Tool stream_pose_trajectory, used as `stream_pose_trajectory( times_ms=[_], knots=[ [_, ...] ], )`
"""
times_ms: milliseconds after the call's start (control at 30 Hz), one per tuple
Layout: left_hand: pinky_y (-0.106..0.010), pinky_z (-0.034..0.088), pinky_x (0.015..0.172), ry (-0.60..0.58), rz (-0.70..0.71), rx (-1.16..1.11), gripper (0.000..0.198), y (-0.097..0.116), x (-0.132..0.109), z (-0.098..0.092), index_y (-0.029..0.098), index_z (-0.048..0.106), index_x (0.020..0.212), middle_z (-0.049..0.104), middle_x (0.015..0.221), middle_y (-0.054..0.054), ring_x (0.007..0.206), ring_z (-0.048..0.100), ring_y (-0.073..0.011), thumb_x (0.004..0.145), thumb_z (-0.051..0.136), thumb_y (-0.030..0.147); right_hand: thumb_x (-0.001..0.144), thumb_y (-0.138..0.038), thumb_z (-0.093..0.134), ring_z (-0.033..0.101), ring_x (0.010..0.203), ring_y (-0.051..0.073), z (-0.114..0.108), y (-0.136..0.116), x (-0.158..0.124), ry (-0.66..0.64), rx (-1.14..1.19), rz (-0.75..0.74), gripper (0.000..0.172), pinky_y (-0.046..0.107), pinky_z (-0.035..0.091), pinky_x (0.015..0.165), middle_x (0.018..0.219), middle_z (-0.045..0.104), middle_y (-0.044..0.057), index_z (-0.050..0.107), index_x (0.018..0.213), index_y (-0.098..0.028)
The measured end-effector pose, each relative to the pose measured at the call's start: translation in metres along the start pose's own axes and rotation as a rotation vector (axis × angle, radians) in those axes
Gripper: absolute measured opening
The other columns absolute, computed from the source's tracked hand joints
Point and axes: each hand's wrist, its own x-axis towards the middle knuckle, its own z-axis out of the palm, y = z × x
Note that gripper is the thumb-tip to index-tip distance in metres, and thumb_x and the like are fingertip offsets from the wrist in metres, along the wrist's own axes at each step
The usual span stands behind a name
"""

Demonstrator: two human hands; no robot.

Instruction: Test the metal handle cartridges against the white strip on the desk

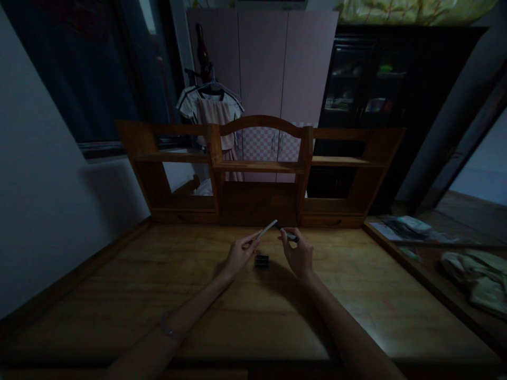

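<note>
My left hand (238,257) is closed on a thin, pale, flat strip (268,228) that slants up to the right. In my right hand (300,257) is a slim dark pen-like tool (292,236), pinched between thumb and fingers. The tool's tip points left and comes close to the strip's upper end; whether they touch, I cannot tell. Below and between both hands, a small black ridged item (262,261) lies on the wooden desk (178,274). Dim light hides its exact kind.
A wooden shelf unit (261,167) stands along the desk's far edge. Papers and a dark bundle (407,228) lie beyond the right rim, with folded cloth (477,279) nearer. Behind are a pink wardrobe (263,63), hanging clothes (214,108) and a dark cabinet (412,105).
</note>
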Motion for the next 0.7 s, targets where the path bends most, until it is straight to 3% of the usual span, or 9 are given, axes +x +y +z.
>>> stream_pose_trajectory(
  times_ms=[167,333,433,533,700],
  knots=[
    [-0.028,0.050,0.077,0.070,-0.013,-0.028,0.044,0.0014,0.0002,0.0003,0.019,0.062,0.118,0.065,0.117,-0.006,0.098,0.062,-0.0211,0.081,0.058,0.042,0.091,-0.034,0.048,0.067,0.075,0.017,0.0003,0.0001,-0.0001,-0.007,0.016,-0.001,0.018,0.026,0.049,0.069,0.081,0.070,0.004,0.060,0.093,-0.021],
    [-0.028,0.051,0.076,0.023,-0.032,-0.040,0.044,0.0002,0.0002,0.0011,0.019,0.061,0.119,0.065,0.117,-0.005,0.099,0.061,-0.0208,0.081,0.059,0.042,0.091,-0.034,0.049,0.067,0.075,0.017,0.0000,-0.0005,-0.0004,-0.002,-0.005,-0.006,0.017,0.026,0.048,0.070,0.081,0.070,0.004,0.060,0.092,-0.021],
    [-0.028,0.049,0.080,0.054,-0.021,-0.010,0.043,-0.0047,0.0019,-0.0001,0.019,0.062,0.118,0.065,0.116,-0.006,0.102,0.060,-0.0207,0.081,0.058,0.042,0.091,-0.033,0.048,0.067,0.076,0.017,0.0002,-0.0009,-0.0004,0.001,-0.002,-0.012,0.017,0.026,0.049,0.070,0.082,0.070,0.004,0.060,0.093,-0.021],
    [-0.027,0.050,0.075,0.095,-0.027,0.001,0.045,-0.0077,0.0038,-0.0025,0.018,0.062,0.117,0.067,0.111,-0.006,0.094,0.063,-0.0200,0.080,0.059,0.043,0.091,-0.033,0.047,0.067,0.075,0.017,0.0001,-0.0013,-0.0002,0.000,0.004,-0.008,0.018,0.027,0.049,0.070,0.081,0.070,0.004,0.060,0.094,-0.021],
    [-0.026,0.052,0.072,0.026,-0.032,-0.053,0.047,-0.0041,0.0022,-0.0001,0.018,0.062,0.118,0.067,0.112,-0.006,0.094,0.062,-0.0200,0.079,0.060,0.043,0.091,-0.034,0.049,0.067,0.075,0.017,0.0001,-0.0006,0.0000,-0.006,0.007,-0.001,0.017,0.027,0.049,0.070,0.083,0.070,0.005,0.060,0.094,-0.021]
  ],
)
